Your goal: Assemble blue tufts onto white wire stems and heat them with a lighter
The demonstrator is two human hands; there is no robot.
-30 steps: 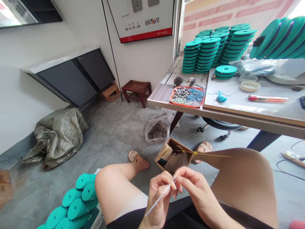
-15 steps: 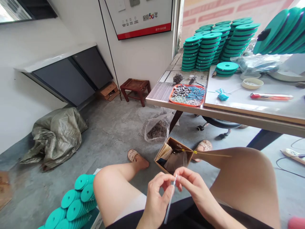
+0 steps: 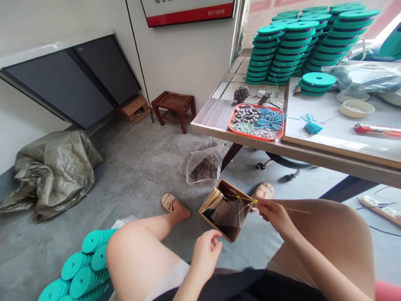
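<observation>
The right hand (image 3: pixel 275 217) is hanging at the rim of a box (image 3: pixel 225 188) between the feet (image 3: pixel 175 207), its fingers (image 3: pixel 265 205) bunching beside a yellow tie (image 3: pixel 255 201) on a thin stick (image 3: pixel 297 210); whether they are gripping it, I cannot tell. The left hand (image 3: pixel 204 253) is hovering above the lap (image 3: pixel 250 286), fingers curling, thumb and forefinger standing apart. On the bench (image 3: pixel 213 119), an orange tray (image 3: pixel 255 136) is sitting near green spools (image 3: pixel 290 52)

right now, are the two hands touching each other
No, the left hand is apart from the right hand, which is at the yellow piece.
</observation>
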